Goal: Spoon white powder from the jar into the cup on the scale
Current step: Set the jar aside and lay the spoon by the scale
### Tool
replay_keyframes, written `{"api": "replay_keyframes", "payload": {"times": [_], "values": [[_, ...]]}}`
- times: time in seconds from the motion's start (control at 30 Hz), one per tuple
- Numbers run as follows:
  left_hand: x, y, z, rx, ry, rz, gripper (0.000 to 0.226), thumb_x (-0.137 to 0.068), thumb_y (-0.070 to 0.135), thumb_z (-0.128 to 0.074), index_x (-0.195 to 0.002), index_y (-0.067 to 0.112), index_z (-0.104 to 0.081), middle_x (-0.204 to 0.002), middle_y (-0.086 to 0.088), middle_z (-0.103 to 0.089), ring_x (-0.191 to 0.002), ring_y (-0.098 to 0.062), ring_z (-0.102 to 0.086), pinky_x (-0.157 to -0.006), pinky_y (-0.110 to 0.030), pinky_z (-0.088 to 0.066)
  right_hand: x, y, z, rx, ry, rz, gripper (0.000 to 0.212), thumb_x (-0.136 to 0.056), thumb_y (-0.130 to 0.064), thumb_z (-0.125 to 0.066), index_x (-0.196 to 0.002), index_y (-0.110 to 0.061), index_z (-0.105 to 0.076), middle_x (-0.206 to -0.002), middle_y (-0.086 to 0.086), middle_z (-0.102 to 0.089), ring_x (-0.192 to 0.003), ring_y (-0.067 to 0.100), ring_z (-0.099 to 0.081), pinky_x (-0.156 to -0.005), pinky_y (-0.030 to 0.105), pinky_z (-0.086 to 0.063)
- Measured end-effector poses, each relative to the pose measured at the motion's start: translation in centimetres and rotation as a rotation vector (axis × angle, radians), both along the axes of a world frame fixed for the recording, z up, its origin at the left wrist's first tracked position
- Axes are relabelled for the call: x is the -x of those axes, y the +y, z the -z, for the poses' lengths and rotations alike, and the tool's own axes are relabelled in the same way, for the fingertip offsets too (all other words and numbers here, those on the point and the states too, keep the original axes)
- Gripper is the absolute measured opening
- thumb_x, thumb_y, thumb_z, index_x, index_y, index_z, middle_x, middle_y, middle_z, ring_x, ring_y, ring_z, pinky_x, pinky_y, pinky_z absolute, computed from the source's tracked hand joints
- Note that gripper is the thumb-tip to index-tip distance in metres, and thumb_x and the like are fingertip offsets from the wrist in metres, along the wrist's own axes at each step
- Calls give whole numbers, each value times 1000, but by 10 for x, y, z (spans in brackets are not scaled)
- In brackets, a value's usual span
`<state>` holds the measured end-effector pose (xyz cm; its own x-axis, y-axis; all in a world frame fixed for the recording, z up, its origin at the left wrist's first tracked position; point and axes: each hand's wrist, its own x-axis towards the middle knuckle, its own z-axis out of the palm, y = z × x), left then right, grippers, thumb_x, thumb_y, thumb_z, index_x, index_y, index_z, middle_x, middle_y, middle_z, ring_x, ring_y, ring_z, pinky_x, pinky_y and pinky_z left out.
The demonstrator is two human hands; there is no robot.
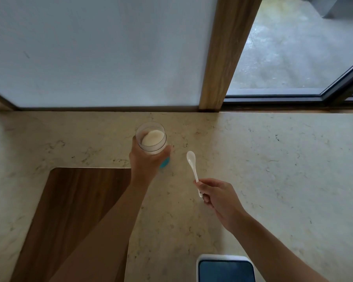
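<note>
Powder (152,138) is sitting in the open jar (151,139), which our left hand (146,159) has wrapped around its side, lifted or tilted near the back of the counter (273,159). Right hand (216,197) is pinching the end of the white spoon (193,169), bowl empty and just right of the jar. So we're pre-scoop, we'd say. Next up: dip the spoon in. Scale (226,267) peeks in at the bottom edge, but can't see any cup on it from here.
</note>
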<state>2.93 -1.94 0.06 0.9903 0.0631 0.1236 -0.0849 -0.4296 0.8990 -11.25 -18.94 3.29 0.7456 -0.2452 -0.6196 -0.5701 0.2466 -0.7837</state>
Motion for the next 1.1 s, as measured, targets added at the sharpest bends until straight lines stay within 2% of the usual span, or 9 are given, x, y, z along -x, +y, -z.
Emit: {"api": "replay_keyframes", "payload": {"times": [0.17,0.3,0.43,0.6,0.73,0.83,0.93,1.1], "values": [[1,3,2,-11,-23,21,80,-64,52,-84,-130,27,-46,-116,12,-55,-107,-8,-55,-84,-20,-55,0,3,1,-31,-16,8,13,-91,-10,-67,-89,-10,-80,-60,2,-57,-53,11,-47,-47,18,-41],[4,6,7,21,-1,-1,79,-60,52,-88,-126,32,-48,-112,18,-56,-105,-3,-55,-84,-29,-57,2,3,1,-23,-10,11,13,-92,-11,-67,-92,-9,-79,-60,2,-59,-55,12,-48,-50,19,-43],[3,7,8,33,34,-2,84,-58,55,-89,-126,33,-46,-112,18,-56,-104,-5,-56,-85,-35,-57,3,3,0,-11,-8,20,13,-92,-11,-67,-93,-8,-79,-61,1,-60,-57,13,-49,-54,22,-45],[5,9,0,29,86,27,101,-54,59,-89,-136,39,-34,-120,18,-50,-110,-3,-52,-91,-33,-55,7,4,-9,-17,-28,14,13,-93,-9,-66,-97,-6,-78,-60,-1,-59,-59,13,-49,-55,22,-45],[13,17,-11,20,71,77,109,-54,66,-85,-142,39,-27,-129,12,-47,-118,-12,-52,-93,-38,-54,15,3,-16,16,-50,15,13,-93,-8,-66,-98,-4,-78,-57,-3,-58,-59,14,-47,-56,24,-44],[24,23,-23,9,72,87,112,-54,70,-83,-145,39,-24,-136,10,-43,-123,-13,-48,-99,-39,-50,24,4,-25,67,-74,20,14,-92,-10,-68,-99,-4,-78,-54,-6,-61,-59,15,-49,-55,24,-45],[37,29,-32,-43,74,99,114,-58,62,-84,-149,32,-21,-145,4,-36,-130,-11,-39,-106,-34,-41,35,3,-33,135,-105,20,14,-92,-11,-68,-99,-4,-78,-56,-6,-62,-59,16,-50,-57,25,-46],[80,41,-52,-90,116,140,112,-64,63,-80,-151,32,-17,-152,2,-29,-133,-9,-31,-106,-30,-33,78,-8,-49,181,-114,56,13,-91,-16,-71,-99,-10,-79,-61,-7,-67,-61,16,-54,-61,26,-48]]}}
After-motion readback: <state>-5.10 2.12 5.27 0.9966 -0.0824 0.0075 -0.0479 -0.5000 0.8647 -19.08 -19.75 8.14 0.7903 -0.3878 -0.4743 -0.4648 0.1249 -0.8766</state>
